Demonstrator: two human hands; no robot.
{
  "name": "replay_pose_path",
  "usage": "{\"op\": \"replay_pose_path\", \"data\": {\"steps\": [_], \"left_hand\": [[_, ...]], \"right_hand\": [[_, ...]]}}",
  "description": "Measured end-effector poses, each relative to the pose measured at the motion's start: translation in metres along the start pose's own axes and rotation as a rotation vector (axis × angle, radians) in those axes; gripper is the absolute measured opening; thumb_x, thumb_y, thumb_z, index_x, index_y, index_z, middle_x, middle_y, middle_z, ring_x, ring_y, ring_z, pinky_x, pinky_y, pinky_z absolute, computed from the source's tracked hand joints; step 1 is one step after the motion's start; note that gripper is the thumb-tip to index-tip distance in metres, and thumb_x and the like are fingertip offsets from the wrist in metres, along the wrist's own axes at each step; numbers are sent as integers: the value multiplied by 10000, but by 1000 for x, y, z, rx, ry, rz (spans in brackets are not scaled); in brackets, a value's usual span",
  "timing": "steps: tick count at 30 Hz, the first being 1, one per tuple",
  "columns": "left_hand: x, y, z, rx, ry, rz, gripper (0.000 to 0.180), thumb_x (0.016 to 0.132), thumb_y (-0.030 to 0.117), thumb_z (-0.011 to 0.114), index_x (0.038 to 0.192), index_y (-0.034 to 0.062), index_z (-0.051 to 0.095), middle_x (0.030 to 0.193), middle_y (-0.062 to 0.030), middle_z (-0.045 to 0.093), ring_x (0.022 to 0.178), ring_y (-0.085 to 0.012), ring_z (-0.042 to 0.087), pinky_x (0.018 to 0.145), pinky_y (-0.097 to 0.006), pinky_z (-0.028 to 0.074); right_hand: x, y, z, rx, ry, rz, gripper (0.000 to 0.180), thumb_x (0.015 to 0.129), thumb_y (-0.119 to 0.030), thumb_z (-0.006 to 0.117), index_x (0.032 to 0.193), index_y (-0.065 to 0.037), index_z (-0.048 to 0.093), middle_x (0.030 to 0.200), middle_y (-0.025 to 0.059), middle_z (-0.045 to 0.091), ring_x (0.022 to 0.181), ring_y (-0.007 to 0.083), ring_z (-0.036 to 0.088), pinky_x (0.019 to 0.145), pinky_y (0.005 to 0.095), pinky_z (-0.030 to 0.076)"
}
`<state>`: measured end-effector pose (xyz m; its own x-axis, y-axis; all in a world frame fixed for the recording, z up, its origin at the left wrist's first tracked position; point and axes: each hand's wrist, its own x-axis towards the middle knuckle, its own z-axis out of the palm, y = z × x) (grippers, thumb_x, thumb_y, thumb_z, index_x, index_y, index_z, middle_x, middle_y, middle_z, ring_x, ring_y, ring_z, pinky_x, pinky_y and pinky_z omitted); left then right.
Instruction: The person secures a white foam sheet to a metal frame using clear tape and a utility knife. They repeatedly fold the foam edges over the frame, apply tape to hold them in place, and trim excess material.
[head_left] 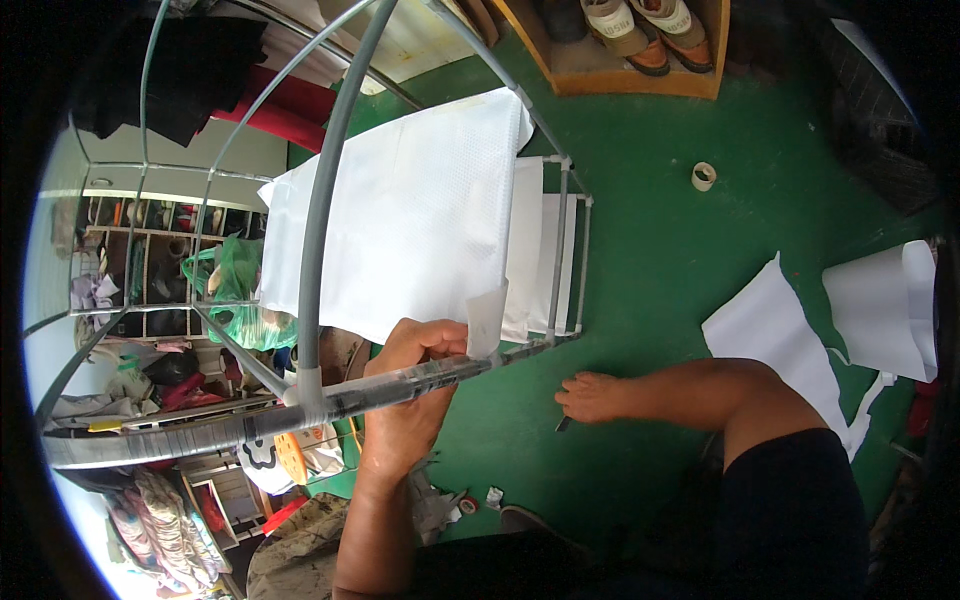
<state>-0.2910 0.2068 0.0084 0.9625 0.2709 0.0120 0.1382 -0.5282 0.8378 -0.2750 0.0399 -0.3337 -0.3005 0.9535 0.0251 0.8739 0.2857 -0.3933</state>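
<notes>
A white textured sheet (420, 200) is draped over a frame of grey pipes (318, 230), with more white sheets (550, 260) layered at its right. My left hand (405, 400) reaches up behind the lower pipe (240, 425). Its bent fingers pinch a short whitish strip (487, 318) at the sheet's lower right corner; the fingertips are partly hidden. Lower and to the right, over the green floor, my right hand (592, 397) is closed around a small dark tool (563, 424). Only that tool's tip shows, so its kind is unclear.
A tape roll (704, 177) lies on the green floor. Cut white sheeting (775, 325) and a curled white sheet (885, 310) are at the right. Shoes (650, 35) fill a wooden box at the top. Green bags (235, 285) and cluttered shelves stand left; scraps (435, 505) lie near my feet.
</notes>
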Motion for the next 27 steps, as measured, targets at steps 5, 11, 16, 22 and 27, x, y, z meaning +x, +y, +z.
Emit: {"op": "replay_pose_path", "data": {"steps": [5, 11, 16, 22, 27], "left_hand": [[10, 11, -16, 133, -139, -5, 189, 867, -111, 640, 1022, -12, 682, 916, -56, 630, 797, -110, 605, 714, -224, 486], [20, 15, -18, -27, -212, -117, 93, 901, -38, 672, 990, -13, 686, 885, -39, 656, 773, -81, 588, 692, -226, 475], [23, 8, -17, 26, -214, -98, 61, 900, -28, 688, 960, -17, 688, 820, -13, 654, 734, -62, 568, 648, -219, 453], [29, 5, -16, -47, -234, -145, 32, 925, -25, 659, 955, -16, 667, 753, 16, 620, 687, -32, 520, 597, -205, 416], [26, 14, -25, -56, -237, -198, 37, 955, -5, 622, 966, -22, 653, 758, 17, 615, 679, -19, 510, 591, -187, 401]], "right_hand": [[8, -1, -5, -21, 15, 0, 156, 892, -165, 576, 834, -66, 682, 1013, 99, 597, 968, 280, 596, 759, 423, 514], [10, -4, 8, 61, -13, 62, 147, 880, -165, 577, 824, -69, 675, 995, 116, 632, 963, 282, 619, 717, 418, 527], [13, -8, 1, 154, -53, 75, 154, 891, -122, 577, 886, -27, 699, 1034, 187, 670, 997, 323, 635, 799, 464, 545], [8, -1, 9, 195, -228, 121, 183, 870, -149, 580, 1012, -55, 647, 928, 160, 676, 944, 357, 651, 753, 490, 544], [23, 4, -89, 692, -417, 99, 208, 824, -158, 616, 1014, -75, 635, 984, 134, 691, 921, 323, 660, 743, 459, 512]]}}
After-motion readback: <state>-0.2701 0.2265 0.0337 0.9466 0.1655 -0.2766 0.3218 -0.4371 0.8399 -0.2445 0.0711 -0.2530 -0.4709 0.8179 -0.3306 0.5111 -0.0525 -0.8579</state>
